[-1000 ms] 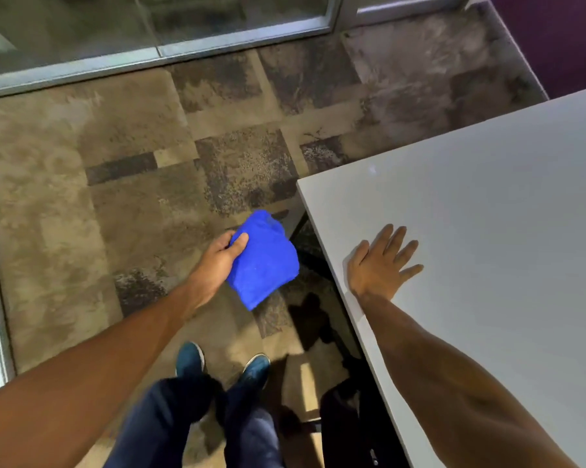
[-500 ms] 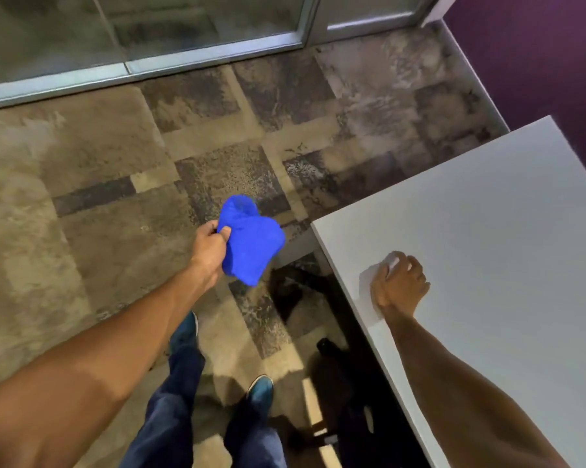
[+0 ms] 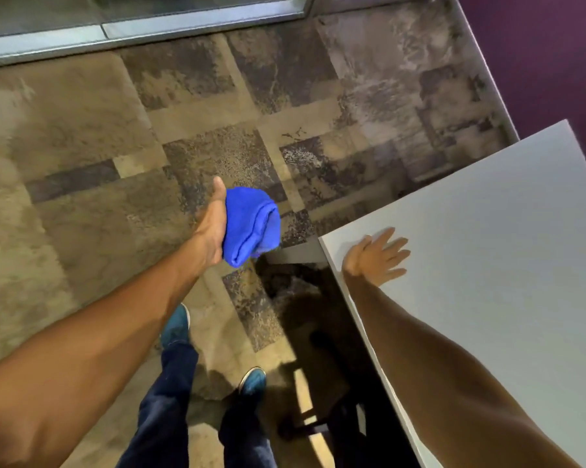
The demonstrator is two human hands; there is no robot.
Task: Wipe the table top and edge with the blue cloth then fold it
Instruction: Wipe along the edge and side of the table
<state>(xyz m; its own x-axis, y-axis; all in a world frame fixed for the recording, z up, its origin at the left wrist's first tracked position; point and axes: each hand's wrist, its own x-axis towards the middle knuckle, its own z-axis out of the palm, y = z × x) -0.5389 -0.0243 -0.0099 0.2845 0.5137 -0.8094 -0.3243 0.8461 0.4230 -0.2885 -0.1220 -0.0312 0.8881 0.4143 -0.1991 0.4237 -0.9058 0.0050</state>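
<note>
Beside the table (image 3: 487,332) corner, we hold the cloth (image 3: 251,226) out over the carpet (image 3: 82,146)

Our left hand (image 3: 214,228) cups the bunched blue cloth against its palm, clear of the table, likely readying it for folding or another pass; our right hand (image 3: 374,256) lies open and empty, fingers spread flat on the top near the corner edge, seemingly to steady us

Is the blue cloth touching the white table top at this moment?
No, the blue cloth is bunched in the left hand over the carpet, apart from the table top.
</note>
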